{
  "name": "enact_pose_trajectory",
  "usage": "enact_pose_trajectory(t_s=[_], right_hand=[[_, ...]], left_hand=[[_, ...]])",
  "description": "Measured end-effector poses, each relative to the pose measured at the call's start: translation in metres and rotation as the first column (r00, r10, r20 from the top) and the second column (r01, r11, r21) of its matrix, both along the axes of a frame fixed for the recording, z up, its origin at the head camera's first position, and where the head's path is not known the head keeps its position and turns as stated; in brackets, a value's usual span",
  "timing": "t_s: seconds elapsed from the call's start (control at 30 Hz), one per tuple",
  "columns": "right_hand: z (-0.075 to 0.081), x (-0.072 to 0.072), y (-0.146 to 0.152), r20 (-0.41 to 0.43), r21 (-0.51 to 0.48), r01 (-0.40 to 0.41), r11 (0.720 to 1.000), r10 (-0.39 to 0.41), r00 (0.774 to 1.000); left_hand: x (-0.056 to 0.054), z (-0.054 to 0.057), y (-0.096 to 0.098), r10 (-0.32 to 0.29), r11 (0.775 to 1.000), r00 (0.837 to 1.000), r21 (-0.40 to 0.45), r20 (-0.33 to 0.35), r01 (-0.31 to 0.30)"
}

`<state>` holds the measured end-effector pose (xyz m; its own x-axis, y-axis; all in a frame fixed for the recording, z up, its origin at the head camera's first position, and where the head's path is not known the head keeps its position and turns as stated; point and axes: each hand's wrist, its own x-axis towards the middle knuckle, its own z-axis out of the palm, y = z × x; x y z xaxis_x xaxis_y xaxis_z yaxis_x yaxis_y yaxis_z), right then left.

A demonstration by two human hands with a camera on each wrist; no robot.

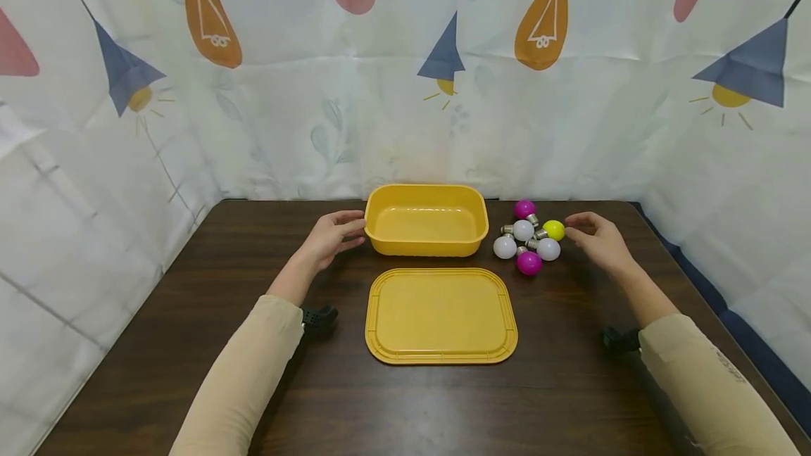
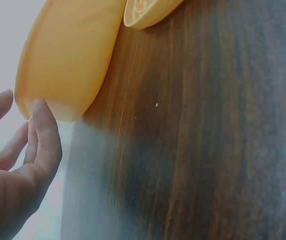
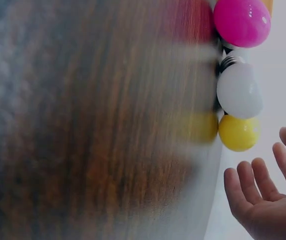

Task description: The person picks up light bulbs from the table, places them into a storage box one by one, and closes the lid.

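A deep yellow plastic container (image 1: 426,248) stands at the back of the table, its inside bare. Beside its left end is my left hand (image 1: 329,236), fingers loosely bent; in the left wrist view the fingertips come up to the container wall (image 2: 63,65), and I cannot tell whether they touch it. To the container's right lies a cluster of light bulbs: white ones (image 1: 505,247), magenta ones (image 1: 529,263) and a yellow one (image 1: 554,230). My right hand (image 1: 597,239) hovers just right of the yellow bulb (image 3: 238,133), its relaxed fingers holding nothing.
In front of the container a flat yellow lid (image 1: 442,315) lies on the dark wooden table (image 1: 418,407). A white curtain (image 1: 393,104) with printed lamps and bulbs hangs behind the table and along its sides.
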<state>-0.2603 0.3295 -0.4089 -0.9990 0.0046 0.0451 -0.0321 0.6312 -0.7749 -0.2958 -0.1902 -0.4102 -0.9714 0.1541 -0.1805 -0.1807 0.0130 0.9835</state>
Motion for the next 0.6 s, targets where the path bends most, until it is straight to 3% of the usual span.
enact_pose_trajectory(t_s=[0.27,0.6], right_hand=[[-0.004,-0.009,0.002,0.031,-0.026,0.02,0.999,-0.02,0.999],[-0.006,-0.016,0.004,0.043,-0.035,-0.041,0.999,0.042,0.998]], left_hand=[[-0.004,0.002,0.002,-0.016,1.0,1.0,0.023,0.01,0.016],[-0.012,0.001,0.002,-0.025,0.999,1.0,0.048,0.016,0.024]])
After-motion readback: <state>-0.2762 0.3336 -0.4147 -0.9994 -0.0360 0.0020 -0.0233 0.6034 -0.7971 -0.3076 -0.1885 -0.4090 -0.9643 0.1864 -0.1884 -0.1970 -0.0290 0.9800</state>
